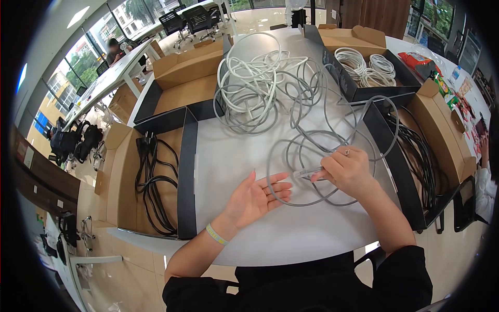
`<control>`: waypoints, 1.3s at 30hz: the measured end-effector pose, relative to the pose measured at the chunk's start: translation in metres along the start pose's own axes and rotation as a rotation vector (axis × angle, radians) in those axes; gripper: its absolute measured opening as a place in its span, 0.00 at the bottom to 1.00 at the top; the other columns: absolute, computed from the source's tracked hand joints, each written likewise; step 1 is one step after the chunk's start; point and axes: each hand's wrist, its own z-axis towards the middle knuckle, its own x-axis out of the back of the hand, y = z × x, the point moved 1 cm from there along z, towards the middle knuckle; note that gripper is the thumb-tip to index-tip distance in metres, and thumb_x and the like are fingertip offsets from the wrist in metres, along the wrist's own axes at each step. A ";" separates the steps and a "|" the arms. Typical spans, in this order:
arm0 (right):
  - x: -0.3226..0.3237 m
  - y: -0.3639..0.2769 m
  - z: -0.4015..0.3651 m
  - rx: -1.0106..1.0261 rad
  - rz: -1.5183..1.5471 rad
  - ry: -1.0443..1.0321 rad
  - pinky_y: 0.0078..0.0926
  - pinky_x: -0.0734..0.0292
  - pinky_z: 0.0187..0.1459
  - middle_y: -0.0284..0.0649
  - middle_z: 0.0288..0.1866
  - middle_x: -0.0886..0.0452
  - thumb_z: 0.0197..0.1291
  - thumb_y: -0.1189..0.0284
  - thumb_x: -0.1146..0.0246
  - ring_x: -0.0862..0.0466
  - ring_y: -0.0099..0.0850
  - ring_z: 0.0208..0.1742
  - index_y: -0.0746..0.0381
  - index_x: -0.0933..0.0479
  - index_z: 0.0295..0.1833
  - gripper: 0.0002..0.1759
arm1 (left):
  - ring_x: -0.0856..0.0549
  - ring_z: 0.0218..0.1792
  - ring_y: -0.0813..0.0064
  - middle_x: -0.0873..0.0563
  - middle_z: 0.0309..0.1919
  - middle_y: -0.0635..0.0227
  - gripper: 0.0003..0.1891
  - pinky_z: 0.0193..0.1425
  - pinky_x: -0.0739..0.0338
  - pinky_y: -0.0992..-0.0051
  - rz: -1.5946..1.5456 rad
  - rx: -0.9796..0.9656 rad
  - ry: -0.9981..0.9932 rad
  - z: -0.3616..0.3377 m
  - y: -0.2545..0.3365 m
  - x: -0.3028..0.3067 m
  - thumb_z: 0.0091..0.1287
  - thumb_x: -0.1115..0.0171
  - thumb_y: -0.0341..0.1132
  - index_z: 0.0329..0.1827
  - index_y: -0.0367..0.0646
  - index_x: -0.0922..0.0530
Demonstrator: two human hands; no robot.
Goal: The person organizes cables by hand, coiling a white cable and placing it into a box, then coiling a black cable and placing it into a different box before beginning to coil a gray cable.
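My right hand [345,171] pinches a grey network cable [307,172] close to its clear plug, which points left. From there the cable runs in loose loops over the white table [228,156] and around the hand. My left hand [254,199] is palm up just left of the plug, fingers spread, holding nothing. Beyond both hands lies a tangle of white cable [249,73], with grey loops mixed in at its lower and right sides.
Black power cords [150,192] lie in the left box [187,177]; another open box [176,106] stands behind it. Coiled white cables [351,62] fill part of the back right box [374,92]. Black cables [416,151] are in the right box [384,156]. A person [117,49] sits far left.
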 end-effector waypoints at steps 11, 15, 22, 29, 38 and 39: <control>-0.016 -0.061 -0.004 -0.213 0.827 -0.167 0.27 0.35 0.18 0.37 0.13 0.33 0.52 0.65 0.38 0.30 0.34 0.15 0.62 0.31 0.23 0.15 | 0.28 0.55 0.67 0.28 0.55 0.54 0.24 0.61 0.37 0.71 1.277 -0.339 -0.013 -0.002 -0.027 -0.006 0.70 0.60 0.40 0.63 0.32 0.42; -0.014 -0.061 -0.004 -0.304 1.004 -0.265 0.26 0.36 0.20 0.39 0.13 0.33 0.57 0.66 0.41 0.30 0.33 0.16 0.63 0.31 0.25 0.14 | 0.27 0.55 0.66 0.28 0.55 0.54 0.24 0.59 0.36 0.72 1.306 -0.388 -0.067 -0.002 -0.028 -0.004 0.69 0.62 0.39 0.63 0.30 0.43; -0.012 -0.055 -0.005 -0.688 1.335 -0.358 0.20 0.33 0.22 0.37 0.17 0.26 0.57 0.66 0.41 0.27 0.27 0.19 0.64 0.25 0.34 0.11 | 0.23 0.38 0.64 0.25 0.35 0.57 0.14 0.45 0.29 0.72 1.484 -0.473 -0.060 -0.003 -0.028 -0.023 0.68 0.56 0.38 0.44 0.33 0.31; -0.015 -0.064 -0.004 -0.349 1.133 -0.219 0.18 0.28 0.27 0.36 0.24 0.25 0.50 0.68 0.34 0.22 0.25 0.26 0.66 0.24 0.42 0.16 | 0.25 0.29 0.75 0.24 0.27 0.64 0.17 0.34 0.30 0.76 1.017 -0.537 0.200 -0.001 -0.027 0.000 0.70 0.60 0.44 0.40 0.37 0.33; -0.013 -0.045 -0.003 0.046 0.428 -0.027 0.21 0.34 0.20 0.33 0.20 0.38 0.39 0.70 0.33 0.30 0.28 0.22 0.59 0.28 0.26 0.10 | 0.39 0.19 0.80 0.38 0.14 0.74 0.22 0.35 0.34 0.76 0.359 -0.518 0.392 0.002 -0.001 0.005 0.69 0.70 0.56 0.25 0.49 0.43; -0.013 -0.044 -0.004 0.015 0.440 -0.091 0.22 0.34 0.20 0.33 0.19 0.38 0.40 0.70 0.33 0.30 0.28 0.22 0.59 0.28 0.24 0.10 | 0.41 0.18 0.79 0.40 0.14 0.74 0.22 0.35 0.35 0.76 0.332 -0.507 0.404 0.002 0.000 0.006 0.69 0.69 0.56 0.25 0.49 0.44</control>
